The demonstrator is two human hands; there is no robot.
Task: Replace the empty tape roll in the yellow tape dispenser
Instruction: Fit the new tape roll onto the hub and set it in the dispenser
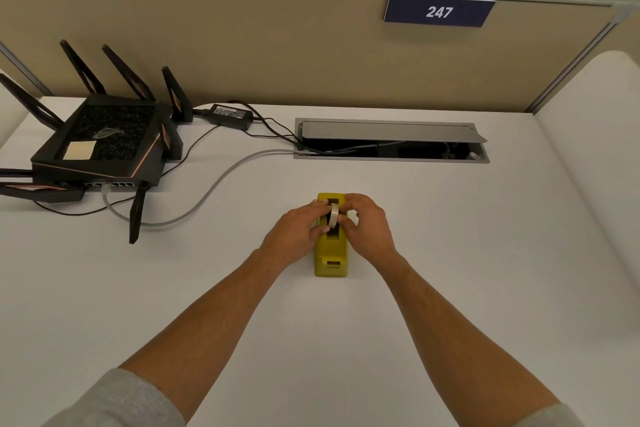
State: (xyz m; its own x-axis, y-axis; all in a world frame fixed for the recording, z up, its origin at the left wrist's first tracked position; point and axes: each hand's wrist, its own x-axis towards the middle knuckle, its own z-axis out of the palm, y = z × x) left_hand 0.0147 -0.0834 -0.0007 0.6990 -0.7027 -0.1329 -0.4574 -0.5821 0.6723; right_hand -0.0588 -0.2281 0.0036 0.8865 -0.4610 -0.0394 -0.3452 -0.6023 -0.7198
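Yellow tape dispenser [331, 255] lies flat on the white desk [450, 253], near centre, long axis running away from the person, cutter end toward the camera. Its top slot is open & dark. A tape roll [334, 214] stands on edge in/over that slot, pale rim facing up; can't tell if it's seated on the hub or just held above it, and can't tell if it's the empty one or a fresh one.

Left hand [298, 232] comes in from the left side of the dispenser, fingers curled, thumb & fingertips pinching the left face of the roll. Right hand [367, 224] comes in from the right, fingers bent over the dispenser's top, tips pressed on the roll's right face. So both hands are closed on the roll, one per side, touching each other at the fingertips. Both forearms bare, grey sleeves [114, 402] pushed up near the bottom edge.

Rest of desk: black router [104, 146] w/ several antennas at far left, a pale sticky note [79, 150] on its top. Black power brick [230, 115] just behind-right of it. Grey cable [221, 180] & black leads run to the cable tray [391, 140] sunk in the desk, its lid tilted open. Beige partition [277, 45] behind, w/ a blue "247" sign [439, 11] at upper right
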